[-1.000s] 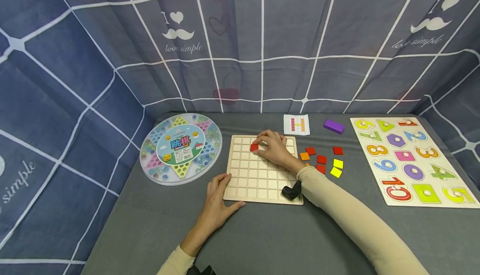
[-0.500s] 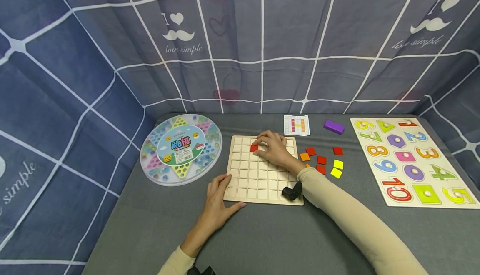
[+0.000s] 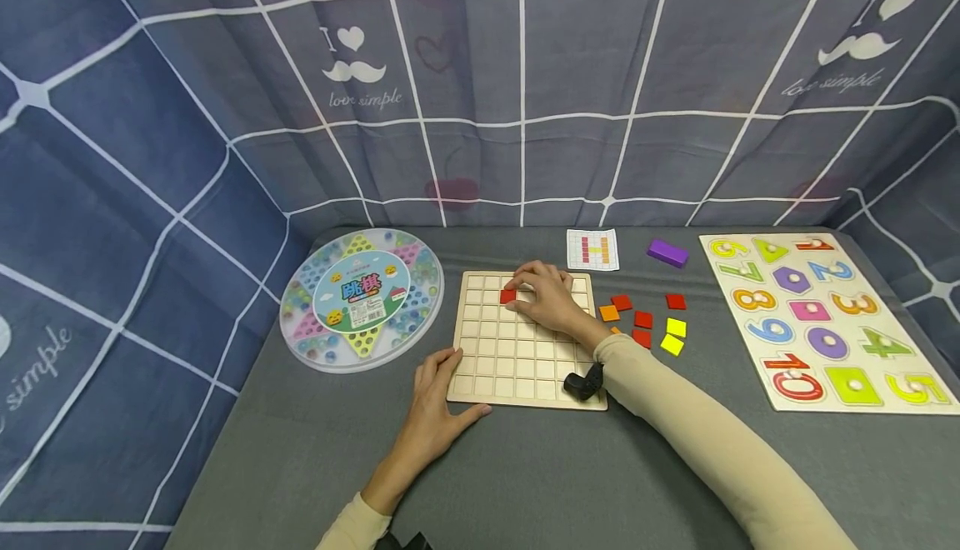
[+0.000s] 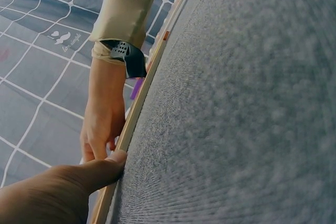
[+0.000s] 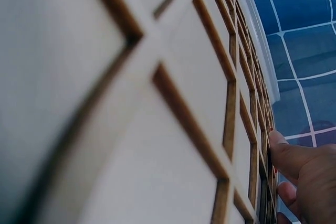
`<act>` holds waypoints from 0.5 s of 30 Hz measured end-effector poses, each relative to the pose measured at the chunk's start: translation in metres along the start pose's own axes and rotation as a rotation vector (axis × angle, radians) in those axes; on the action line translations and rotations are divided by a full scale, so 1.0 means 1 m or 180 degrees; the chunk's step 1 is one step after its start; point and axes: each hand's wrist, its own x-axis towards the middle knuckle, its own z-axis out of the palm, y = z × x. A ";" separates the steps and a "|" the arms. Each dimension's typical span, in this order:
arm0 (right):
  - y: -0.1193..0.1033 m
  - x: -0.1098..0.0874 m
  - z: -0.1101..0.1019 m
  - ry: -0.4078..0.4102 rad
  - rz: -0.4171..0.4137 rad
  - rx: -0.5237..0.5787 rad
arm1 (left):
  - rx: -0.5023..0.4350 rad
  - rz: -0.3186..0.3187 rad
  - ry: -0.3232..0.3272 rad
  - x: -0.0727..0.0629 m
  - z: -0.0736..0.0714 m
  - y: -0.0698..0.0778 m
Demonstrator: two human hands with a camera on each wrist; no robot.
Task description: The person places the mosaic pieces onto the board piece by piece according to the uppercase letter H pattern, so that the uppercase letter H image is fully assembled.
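A square wooden grid board (image 3: 495,364) lies on the grey cloth in the middle of the head view. On its upper left part my right hand (image 3: 546,295) pinches a small red square tile (image 3: 508,296) between thumb and fingers. In the right wrist view the tile is mostly hidden behind that hand (image 5: 310,174). At the board's near left corner my left hand (image 3: 435,404) rests with fairly straight fingers along the left edge and the thumb by the front edge. The left wrist view shows that thumb (image 4: 107,169) against the board's side.
Right of the board lie several loose red, orange and yellow tiles (image 3: 676,328). Behind it are a pattern card (image 3: 592,250) and a purple block (image 3: 667,253). A round Chinese checkers set (image 3: 362,298) sits left; a number puzzle board (image 3: 757,346) sits right.
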 end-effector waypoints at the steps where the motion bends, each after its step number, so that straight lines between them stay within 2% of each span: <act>1: 0.000 0.000 0.000 -0.0003 -0.0008 -0.0020 | 0.0001 -0.0007 -0.0005 0.000 0.000 0.000; 11: -0.007 -0.010 -0.009 -0.0273 -0.0206 -0.0187 | -0.0031 -0.0064 -0.0015 -0.002 0.002 -0.003; 15: -0.003 -0.024 -0.022 -0.0202 -0.0267 -0.0066 | -0.0015 -0.0029 -0.0012 -0.002 0.002 -0.003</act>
